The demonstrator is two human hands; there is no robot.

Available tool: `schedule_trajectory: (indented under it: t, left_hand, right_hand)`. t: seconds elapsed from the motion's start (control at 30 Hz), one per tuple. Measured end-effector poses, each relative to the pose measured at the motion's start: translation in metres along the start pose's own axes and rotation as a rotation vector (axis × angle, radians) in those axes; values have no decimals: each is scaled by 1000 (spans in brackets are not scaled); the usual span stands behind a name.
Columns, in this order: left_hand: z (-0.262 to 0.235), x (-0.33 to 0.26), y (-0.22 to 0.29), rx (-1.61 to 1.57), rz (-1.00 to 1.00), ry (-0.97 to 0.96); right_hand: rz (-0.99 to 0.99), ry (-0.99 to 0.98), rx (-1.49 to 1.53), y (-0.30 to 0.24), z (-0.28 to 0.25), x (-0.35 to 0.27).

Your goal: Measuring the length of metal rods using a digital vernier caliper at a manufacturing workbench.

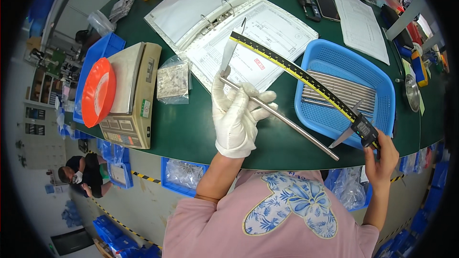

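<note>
My left hand point(235, 124), in a white glove, is closed around a long thin metal rod point(301, 130) that slants down to the right. My bare right hand point(384, 156) grips a long digital caliper point(306, 77) by its display end. The caliper's yellow-and-black scale runs up to the left, roughly alongside the rod. Its far jaw point(227, 56) meets the gloved fingertips near the rod's upper end. The sliding jaw point(341, 137) stands by the rod's lower end, apart from it. Several similar metal rods point(337, 91) lie in a blue perforated basket point(310, 55) under the caliper.
An open ring binder point(193, 7) with a drawing lies behind. At left stand a scale point(152, 74), an orange-red dish point(99, 91) and a bagged block of parts point(173, 81). Farther right are a micrometer point(307, 5), a phone point(327, 5) and paper point(361, 26). Another person point(86, 174) is at far left.
</note>
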State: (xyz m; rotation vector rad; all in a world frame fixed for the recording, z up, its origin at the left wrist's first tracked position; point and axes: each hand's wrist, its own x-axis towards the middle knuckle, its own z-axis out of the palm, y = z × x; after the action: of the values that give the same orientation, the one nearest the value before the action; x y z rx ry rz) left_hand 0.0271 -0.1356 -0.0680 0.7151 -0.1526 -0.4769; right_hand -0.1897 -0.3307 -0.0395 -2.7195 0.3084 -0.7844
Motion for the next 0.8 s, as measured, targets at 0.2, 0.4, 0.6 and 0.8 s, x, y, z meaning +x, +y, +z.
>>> schedule_trajectory:
  t: [0.2, 0.4, 0.6, 0.8]
  left_hand:
    - [-1, 4, -3, 0, 36, -32]
    - [-11, 5, 1, -72, 20, -56]
    - [-10, 6, 0, -27, 26, -60]
    - [-12, 7, 3, 5, 36, -47]
  right_hand:
    - [-49, 4, -93, 4, -4, 3]
    - [-50, 20, -68, 2, -3, 11]
    - [-44, -7, -89, 1, -9, 13]
    - [-84, -5, -89, -1, -11, 21]
